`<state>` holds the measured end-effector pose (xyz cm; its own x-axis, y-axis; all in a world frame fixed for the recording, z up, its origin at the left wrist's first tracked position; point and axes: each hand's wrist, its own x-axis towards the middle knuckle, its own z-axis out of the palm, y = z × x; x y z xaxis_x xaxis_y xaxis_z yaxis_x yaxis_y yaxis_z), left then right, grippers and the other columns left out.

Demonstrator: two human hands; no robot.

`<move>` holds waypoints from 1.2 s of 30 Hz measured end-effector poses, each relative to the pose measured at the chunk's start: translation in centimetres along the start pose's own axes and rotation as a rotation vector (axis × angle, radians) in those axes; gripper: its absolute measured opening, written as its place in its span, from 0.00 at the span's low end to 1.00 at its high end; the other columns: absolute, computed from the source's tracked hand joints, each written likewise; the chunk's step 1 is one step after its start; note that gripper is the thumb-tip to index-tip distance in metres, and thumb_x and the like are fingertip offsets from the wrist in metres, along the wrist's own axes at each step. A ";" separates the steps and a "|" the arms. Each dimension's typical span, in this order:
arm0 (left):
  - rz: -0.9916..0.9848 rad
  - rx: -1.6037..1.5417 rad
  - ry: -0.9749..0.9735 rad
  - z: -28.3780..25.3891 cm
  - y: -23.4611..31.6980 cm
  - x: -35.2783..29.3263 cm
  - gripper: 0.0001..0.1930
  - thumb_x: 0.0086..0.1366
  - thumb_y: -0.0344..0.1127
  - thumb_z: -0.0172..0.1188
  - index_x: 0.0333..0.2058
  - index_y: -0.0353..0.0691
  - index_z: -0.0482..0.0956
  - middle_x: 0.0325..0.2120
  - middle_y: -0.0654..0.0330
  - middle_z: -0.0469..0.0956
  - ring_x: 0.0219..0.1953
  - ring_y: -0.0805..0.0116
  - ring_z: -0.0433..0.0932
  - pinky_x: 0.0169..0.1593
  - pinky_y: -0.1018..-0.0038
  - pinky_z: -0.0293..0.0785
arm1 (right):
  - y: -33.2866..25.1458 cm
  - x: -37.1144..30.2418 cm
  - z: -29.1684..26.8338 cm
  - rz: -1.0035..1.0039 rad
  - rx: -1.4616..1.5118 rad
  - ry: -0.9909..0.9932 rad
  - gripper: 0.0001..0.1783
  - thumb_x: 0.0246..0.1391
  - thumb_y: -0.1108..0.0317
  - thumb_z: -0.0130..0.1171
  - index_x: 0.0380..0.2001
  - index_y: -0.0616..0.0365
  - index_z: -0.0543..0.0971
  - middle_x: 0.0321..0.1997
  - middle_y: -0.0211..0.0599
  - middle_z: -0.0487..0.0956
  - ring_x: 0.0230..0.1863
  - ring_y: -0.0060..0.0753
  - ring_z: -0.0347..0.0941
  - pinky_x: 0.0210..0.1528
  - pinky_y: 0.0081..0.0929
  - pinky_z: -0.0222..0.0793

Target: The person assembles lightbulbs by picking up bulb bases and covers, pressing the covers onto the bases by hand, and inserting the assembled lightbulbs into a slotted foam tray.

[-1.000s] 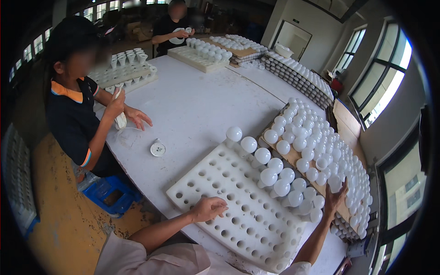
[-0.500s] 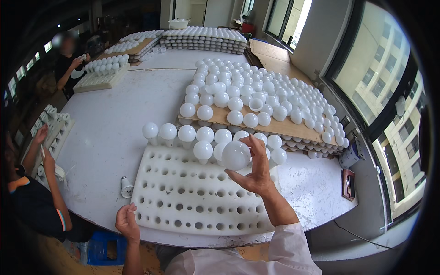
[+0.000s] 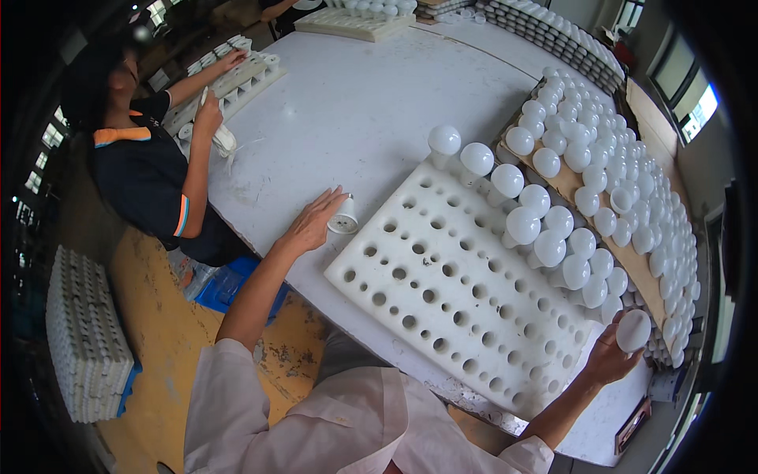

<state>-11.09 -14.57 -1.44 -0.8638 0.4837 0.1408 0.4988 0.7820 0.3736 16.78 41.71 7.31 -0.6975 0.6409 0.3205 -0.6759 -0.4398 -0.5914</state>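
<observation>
My right hand [image 3: 609, 357] grips a round white bulb cover [image 3: 634, 330] off the near right corner of a white foam tray [image 3: 371, 296]. On the far left side of that tray, my left hand [image 3: 312, 223] reaches over a white bulb base [image 3: 343, 217] with its fingers stretched out. The base lies on its side on the table, its round face toward me; whether the fingertips touch it I cannot tell. Assembled bulbs [image 3: 523, 226] stand in the tray's far rows, while several rows of its holes hold nothing.
Cardboard [image 3: 562, 183] layered with many white bulb covers [image 3: 588, 201] stands beyond the tray to the right. A co-worker in a dark shirt [image 3: 150, 170] handles parts at another tray [image 3: 245, 95] on the left. Stacked trays [image 3: 87, 340] stand on the floor near a blue stool [image 3: 225, 292].
My view has turned to the left. My left hand has moved from the tray's near edge to the bulb base. The bulb cover in my right hand has moved away from the standing bulbs.
</observation>
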 end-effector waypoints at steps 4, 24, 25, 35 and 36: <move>0.132 0.130 -0.246 -0.6 -1.0 0.9 0.35 0.53 0.14 0.49 0.62 0.42 0.61 0.66 0.53 0.54 0.68 0.55 0.53 0.67 0.66 0.56 | -0.7 -2.5 -0.8 0.042 -0.116 0.028 0.38 0.61 0.58 0.51 0.67 0.61 0.49 0.65 0.58 0.59 0.61 0.61 0.63 0.55 0.40 0.76; -0.334 -0.927 0.068 -1.4 0.3 -0.4 0.24 0.57 0.34 0.64 0.51 0.32 0.69 0.43 0.54 0.78 0.44 0.66 0.78 0.48 0.71 0.74 | 11.4 -2.6 11.5 0.436 -0.558 -0.490 0.49 0.34 0.56 0.75 0.59 0.56 0.61 0.53 0.41 0.71 0.41 0.39 0.78 0.37 0.33 0.79; -0.258 -1.167 0.051 -1.5 2.2 -0.5 0.25 0.57 0.32 0.63 0.53 0.32 0.68 0.45 0.53 0.77 0.45 0.65 0.78 0.45 0.71 0.75 | 12.3 -2.7 11.5 0.438 -0.580 -0.541 0.49 0.34 0.59 0.76 0.60 0.55 0.61 0.54 0.39 0.70 0.42 0.37 0.78 0.39 0.32 0.79; -0.010 -1.276 -0.510 2.5 17.0 0.9 0.25 0.51 0.36 0.71 0.45 0.31 0.74 0.31 0.60 0.78 0.28 0.75 0.75 0.37 0.77 0.76 | 14.9 -4.8 10.6 0.530 -0.813 -0.633 0.42 0.33 0.72 0.69 0.57 0.53 0.65 0.55 0.33 0.71 0.57 0.31 0.66 0.61 0.33 0.60; 0.064 -1.208 -0.517 2.9 17.3 1.2 0.26 0.50 0.38 0.73 0.45 0.31 0.75 0.32 0.60 0.80 0.30 0.75 0.77 0.36 0.77 0.76 | 14.9 -4.8 11.1 0.579 -0.806 -0.617 0.43 0.32 0.73 0.69 0.57 0.53 0.65 0.55 0.33 0.71 0.57 0.31 0.66 0.61 0.32 0.60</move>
<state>-3.27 0.71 2.55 -0.5798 0.8113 -0.0752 -0.0728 0.0403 0.9965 7.42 25.14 5.22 -0.9991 -0.0367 0.0229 -0.0266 0.1026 -0.9944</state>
